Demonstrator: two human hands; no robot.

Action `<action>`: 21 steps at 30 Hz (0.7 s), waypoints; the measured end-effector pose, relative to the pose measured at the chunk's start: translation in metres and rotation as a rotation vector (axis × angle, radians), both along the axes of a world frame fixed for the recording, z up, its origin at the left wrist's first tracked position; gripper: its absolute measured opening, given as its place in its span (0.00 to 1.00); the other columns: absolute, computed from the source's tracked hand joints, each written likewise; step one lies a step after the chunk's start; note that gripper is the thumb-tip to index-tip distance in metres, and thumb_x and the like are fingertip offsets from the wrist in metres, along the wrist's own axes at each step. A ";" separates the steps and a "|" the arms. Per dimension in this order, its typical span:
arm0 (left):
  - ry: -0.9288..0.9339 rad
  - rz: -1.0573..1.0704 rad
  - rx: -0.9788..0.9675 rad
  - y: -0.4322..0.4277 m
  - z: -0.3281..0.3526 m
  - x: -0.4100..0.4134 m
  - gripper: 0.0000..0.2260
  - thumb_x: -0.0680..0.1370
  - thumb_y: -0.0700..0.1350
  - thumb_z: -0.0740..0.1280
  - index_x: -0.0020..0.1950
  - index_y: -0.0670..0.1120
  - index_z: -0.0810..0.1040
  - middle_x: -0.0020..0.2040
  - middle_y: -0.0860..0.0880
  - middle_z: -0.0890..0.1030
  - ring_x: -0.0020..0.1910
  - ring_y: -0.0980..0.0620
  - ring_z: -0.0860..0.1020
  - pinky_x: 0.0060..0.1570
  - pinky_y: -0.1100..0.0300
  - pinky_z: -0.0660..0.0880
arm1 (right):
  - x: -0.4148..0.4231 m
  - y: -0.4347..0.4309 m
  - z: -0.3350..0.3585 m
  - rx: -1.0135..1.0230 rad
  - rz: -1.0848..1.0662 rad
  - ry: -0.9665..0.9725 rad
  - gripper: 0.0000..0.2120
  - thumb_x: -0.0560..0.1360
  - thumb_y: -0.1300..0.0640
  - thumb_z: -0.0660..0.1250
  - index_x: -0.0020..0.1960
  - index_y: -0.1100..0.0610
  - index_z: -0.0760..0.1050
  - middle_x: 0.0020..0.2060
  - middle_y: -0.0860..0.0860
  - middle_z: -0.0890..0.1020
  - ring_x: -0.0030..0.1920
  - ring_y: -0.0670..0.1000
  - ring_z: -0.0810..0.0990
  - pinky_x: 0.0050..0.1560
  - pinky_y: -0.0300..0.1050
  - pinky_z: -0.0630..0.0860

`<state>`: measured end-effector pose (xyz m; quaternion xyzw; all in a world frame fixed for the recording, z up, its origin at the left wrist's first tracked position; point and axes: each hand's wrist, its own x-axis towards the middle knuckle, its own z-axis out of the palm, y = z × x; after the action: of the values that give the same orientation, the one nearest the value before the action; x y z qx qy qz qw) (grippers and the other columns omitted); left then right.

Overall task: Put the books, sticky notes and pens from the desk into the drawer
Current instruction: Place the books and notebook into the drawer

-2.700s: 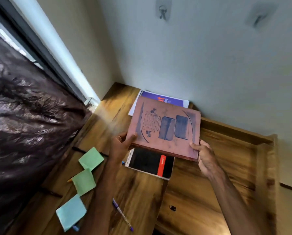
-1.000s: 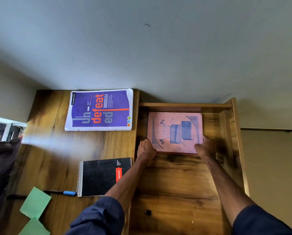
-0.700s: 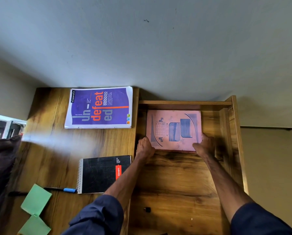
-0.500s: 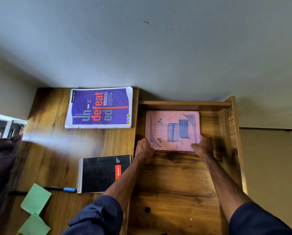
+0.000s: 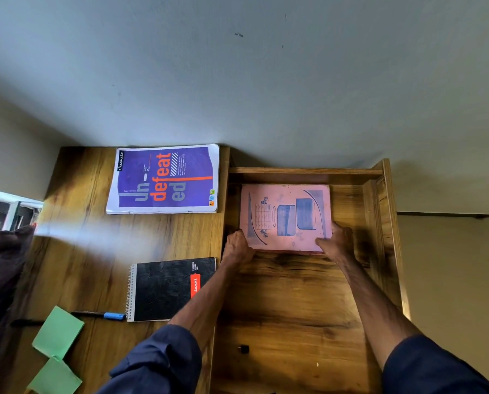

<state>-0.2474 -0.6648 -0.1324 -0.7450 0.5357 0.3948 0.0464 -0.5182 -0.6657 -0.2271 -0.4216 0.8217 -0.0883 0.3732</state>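
The flat pink book (image 5: pixel 285 217) lies at the far end of the open wooden drawer (image 5: pixel 294 308), on the right. The left hand (image 5: pixel 237 247) curls round its near left corner. The right hand (image 5: pixel 337 241) grips its near right corner, thumb on the cover. On the wooden desk (image 5: pixel 81 251) to the left lie a shiny purple book (image 5: pixel 163 179), a black spiral notepad (image 5: pixel 169 288), a blue-capped pen (image 5: pixel 101 314) and square green sticky notes (image 5: pixel 58 332).

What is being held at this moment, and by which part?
The pink book, at the far end of the drawer: the left hand grips its near left corner, the right hand its near right corner.
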 end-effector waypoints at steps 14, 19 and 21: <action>0.019 -0.126 -0.081 0.009 0.038 -0.009 0.26 0.79 0.41 0.65 0.76 0.44 0.63 0.73 0.40 0.66 0.67 0.41 0.71 0.63 0.50 0.73 | 0.081 -0.009 0.105 -0.438 0.018 0.036 0.21 0.71 0.67 0.74 0.61 0.56 0.75 0.61 0.55 0.75 0.58 0.56 0.79 0.49 0.47 0.79; 0.120 -0.072 -0.263 0.016 0.065 0.013 0.18 0.77 0.39 0.64 0.67 0.44 0.76 0.64 0.45 0.79 0.63 0.47 0.77 0.60 0.56 0.75 | 0.139 -0.017 0.142 -0.536 0.143 -0.091 0.15 0.73 0.65 0.72 0.57 0.55 0.76 0.56 0.54 0.76 0.53 0.53 0.80 0.47 0.47 0.80; 0.141 -0.003 -0.307 0.019 0.079 0.031 0.15 0.77 0.39 0.65 0.63 0.43 0.80 0.60 0.46 0.83 0.58 0.48 0.80 0.57 0.56 0.78 | 0.163 -0.020 0.155 -0.562 0.227 -0.131 0.13 0.74 0.65 0.71 0.56 0.56 0.77 0.55 0.54 0.76 0.49 0.51 0.80 0.42 0.41 0.76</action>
<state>-0.2168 -0.6462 -0.0535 -0.7129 0.5928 0.3595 -0.1048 -0.3551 -0.6856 -0.0725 -0.5907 0.6870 -0.2969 0.3016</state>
